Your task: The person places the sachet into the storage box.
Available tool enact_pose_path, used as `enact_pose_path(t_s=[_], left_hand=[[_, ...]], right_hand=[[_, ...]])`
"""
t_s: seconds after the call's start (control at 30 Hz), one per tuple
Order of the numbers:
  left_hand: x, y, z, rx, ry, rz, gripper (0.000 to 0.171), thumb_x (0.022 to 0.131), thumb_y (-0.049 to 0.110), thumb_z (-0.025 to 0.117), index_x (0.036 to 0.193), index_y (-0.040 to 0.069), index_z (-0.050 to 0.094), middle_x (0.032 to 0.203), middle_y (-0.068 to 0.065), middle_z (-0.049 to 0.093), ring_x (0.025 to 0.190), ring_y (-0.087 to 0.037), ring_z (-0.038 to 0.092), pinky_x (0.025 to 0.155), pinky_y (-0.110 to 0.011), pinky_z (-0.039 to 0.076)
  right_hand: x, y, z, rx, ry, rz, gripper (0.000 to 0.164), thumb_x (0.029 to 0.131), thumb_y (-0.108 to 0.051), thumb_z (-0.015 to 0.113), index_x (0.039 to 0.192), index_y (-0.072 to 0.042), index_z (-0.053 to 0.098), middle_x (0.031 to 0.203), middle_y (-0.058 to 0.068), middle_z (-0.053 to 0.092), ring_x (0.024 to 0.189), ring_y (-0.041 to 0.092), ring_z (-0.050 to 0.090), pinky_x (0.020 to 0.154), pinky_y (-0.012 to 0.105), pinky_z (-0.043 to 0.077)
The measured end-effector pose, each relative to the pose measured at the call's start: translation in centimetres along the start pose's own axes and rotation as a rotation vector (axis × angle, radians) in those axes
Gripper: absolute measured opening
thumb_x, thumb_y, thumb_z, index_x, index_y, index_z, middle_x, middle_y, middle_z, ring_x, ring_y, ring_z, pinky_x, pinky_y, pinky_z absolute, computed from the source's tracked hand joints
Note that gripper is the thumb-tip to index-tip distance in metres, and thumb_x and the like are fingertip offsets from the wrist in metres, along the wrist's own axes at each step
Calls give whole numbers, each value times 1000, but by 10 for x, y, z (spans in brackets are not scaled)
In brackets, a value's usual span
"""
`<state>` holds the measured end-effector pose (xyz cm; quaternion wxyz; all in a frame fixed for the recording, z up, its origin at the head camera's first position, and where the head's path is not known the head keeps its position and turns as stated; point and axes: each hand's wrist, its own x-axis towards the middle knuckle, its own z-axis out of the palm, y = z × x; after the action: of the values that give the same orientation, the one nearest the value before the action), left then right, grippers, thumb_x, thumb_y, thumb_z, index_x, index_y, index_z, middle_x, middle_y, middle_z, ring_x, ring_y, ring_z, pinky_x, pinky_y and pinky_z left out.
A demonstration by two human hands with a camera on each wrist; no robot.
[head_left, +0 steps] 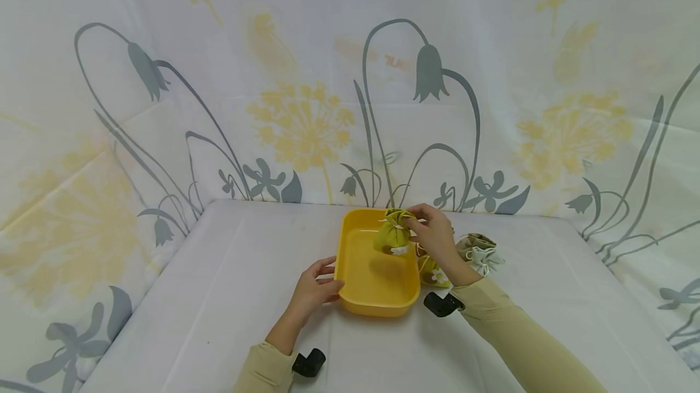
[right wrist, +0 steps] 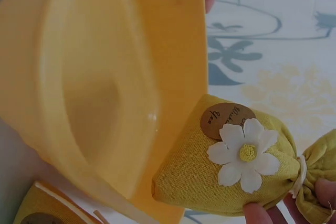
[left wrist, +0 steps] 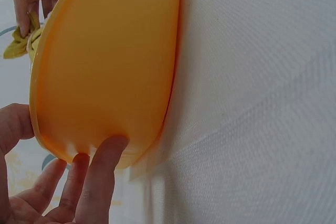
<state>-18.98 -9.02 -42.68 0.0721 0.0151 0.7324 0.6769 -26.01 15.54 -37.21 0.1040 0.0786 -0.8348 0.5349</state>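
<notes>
A white-covered table [head_left: 229, 283] bears a yellow tray [head_left: 377, 302], deep and round-cornered. With the tray's middle as clock centre in the head view, the left hand [head_left: 316, 287] stands at 8 o'clock, its fingers spread against the outer wall and rim. The right hand [head_left: 435, 234], at 2 o'clock, pinches a mustard pouch [head_left: 394, 236] by its gathered neck.

That pouch hangs over the tray at 1 o'clock: woven, plump-bodied, tied with a pale cord. At 3 o'clock, just outside the tray, lies a yellow pouch [head_left: 429, 273]; farther out are a brown pouch [head_left: 474, 241] and a pale pouch [head_left: 483, 260].

The held pouch bears a white flower [right wrist: 247, 153] with a yellow centre, overlapping a brown oval label [right wrist: 219, 121]. Its dark script seems to include "You"; the rest is unclear.
</notes>
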Motion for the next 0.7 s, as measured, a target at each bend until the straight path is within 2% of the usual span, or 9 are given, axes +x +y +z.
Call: enact_pose_path(t_s=[0.13, 0.3, 0.4, 0.6, 0.7], left_hand=[[10, -13, -2, 3, 0, -9, 56, 83, 4, 65, 135, -2, 44, 119, -21, 51, 99, -31, 60, 72, -36, 56], [19, -30, -2, 5, 7, -11, 58, 83, 7, 67, 136, 1, 44, 120, -19, 51, 100, -29, 60, 71, -36, 56], [18, -28, -3, 7, 10, -10, 58, 83, 7, 67, 136, 2, 44, 121, -19, 51, 100, -30, 60, 72, -37, 56], [7, -9, -2, 4, -8, 0, 56, 83, 3, 65, 134, -3, 43, 120, -24, 50, 100, -32, 59, 73, -40, 55], [8, -11, -2, 2, -10, -1, 56, 83, 3, 65, 135, -3, 43, 121, -24, 50, 100, -32, 59, 73, -40, 55]], right_hand=[[9, 3, 5, 2, 4, -6, 19, 90, -10, 60, 106, 0, 62, 102, 18, 62, 86, 30, 65, 62, 34, 57], [20, 4, 13, -4, -10, 4, 19, 91, -10, 59, 107, 0, 62, 102, 17, 61, 87, 31, 64, 64, 35, 57], [26, 4, 18, -5, -13, 10, 18, 90, -10, 60, 105, 0, 62, 100, 17, 62, 86, 31, 64, 64, 35, 57], [36, 6, 29, -22, -29, 24, 17, 90, -10, 61, 104, -1, 62, 99, 16, 62, 86, 30, 62, 63, 34, 57], [41, 8, 35, -42, -38, 17, 16, 89, -9, 61, 103, -1, 63, 98, 15, 63, 86, 29, 62, 62, 34, 57]])
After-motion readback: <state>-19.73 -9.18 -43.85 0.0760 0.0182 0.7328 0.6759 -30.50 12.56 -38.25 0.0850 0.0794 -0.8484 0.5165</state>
